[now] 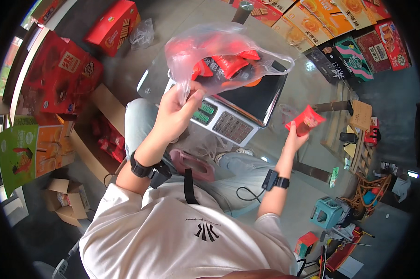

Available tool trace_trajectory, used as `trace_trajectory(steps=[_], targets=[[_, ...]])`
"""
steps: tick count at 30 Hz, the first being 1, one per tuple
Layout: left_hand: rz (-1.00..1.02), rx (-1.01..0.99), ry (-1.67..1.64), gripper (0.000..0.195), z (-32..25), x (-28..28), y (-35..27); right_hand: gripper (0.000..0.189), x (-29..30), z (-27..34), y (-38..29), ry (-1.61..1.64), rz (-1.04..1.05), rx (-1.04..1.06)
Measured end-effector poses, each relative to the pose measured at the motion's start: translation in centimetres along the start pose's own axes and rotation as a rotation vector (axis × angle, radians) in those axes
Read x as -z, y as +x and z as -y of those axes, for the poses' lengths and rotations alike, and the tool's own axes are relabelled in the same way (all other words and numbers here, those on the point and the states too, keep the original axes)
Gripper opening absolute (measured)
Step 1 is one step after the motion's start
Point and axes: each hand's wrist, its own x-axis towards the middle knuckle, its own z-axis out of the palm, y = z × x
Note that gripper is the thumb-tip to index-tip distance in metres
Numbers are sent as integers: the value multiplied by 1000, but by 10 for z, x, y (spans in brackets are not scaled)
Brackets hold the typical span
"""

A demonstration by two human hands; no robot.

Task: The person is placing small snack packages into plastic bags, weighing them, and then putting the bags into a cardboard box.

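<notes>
My left hand [180, 111] grips a handle of a thin clear plastic bag [178, 66]. Inside the bag are several red sealed packets [229, 64]. The bag hangs above the dark top of a digital weighing scale [232, 127] with green displays and a keypad; whether the bag rests on it I cannot tell. Off to the scale's right, my right hand [297, 137] pinches one red packet [307, 120] with a see-through window. The bag's other handle [283, 68] loops out loose to the right.
A cardboard carton [88, 153] with more red packets stands at my left. Stacked gift boxes [307, 28] fill the far right. A pink plastic stool [192, 165] sits between my legs, and a turquoise stool [326, 212] stands at the lower right.
</notes>
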Motion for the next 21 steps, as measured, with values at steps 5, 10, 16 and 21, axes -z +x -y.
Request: trace_trajectory(steps=[5,10,16,21], targets=[[-96,-30,2,13,0,6,2,83,12,152,-72,565,197,164],[-90,-62,-130,17,-2,7,10,92,-36,231,-98,589,687,452],[-132,-100,-112,18,-6,17,3,61,-98,236,-49,69,769,912],[-151,-144,-185,15,-10,15,0,66,-119,247,-25,-213,817,888]])
